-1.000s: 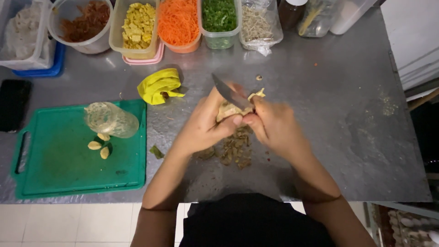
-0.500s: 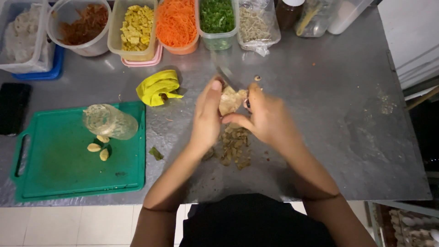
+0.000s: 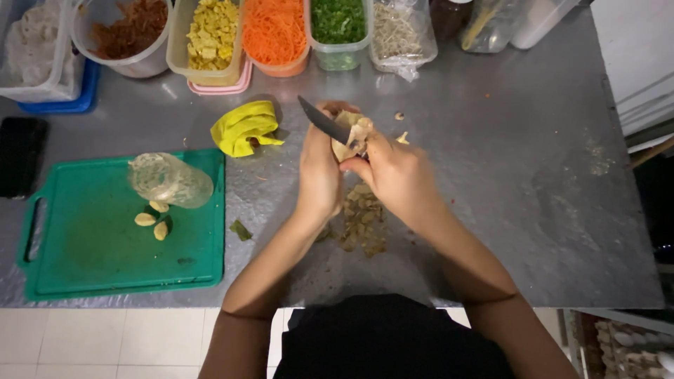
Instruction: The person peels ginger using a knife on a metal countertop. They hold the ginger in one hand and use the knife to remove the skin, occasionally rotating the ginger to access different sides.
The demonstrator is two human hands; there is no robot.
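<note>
The grey metal tabletop (image 3: 491, 210) carries everything, and the green cutting board (image 3: 91, 260) serves as the landmark at its near left. On the board, toward its far side, a clear jar (image 3: 170, 180) lies tipped on its side with three peeled garlic cloves (image 3: 153, 220) just in front of its mouth, as if poured out to be within reach. Beyond the board, along the far edge, tubs stand in a row: brown shreds (image 3: 130, 31), yellow cubes (image 3: 210, 31), grated carrot (image 3: 275, 31) and chopped greens (image 3: 338, 24), apparently kept back so the middle stays free for work. Just right of the board's far corner lies a crumpled yellow cloth (image 3: 244, 126). Further right of the board, the left hand (image 3: 319, 175) is closed around a pale knobbly root (image 3: 349, 130), held up off the tabletop, while the right hand (image 3: 397, 175) is wrapped tight on a knife (image 3: 323, 121), its dark blade slanting away to the left across the root. The root sits directly over a heap of brown peelings (image 3: 364, 221), seemingly so the scraps fall in one spot.
</note>
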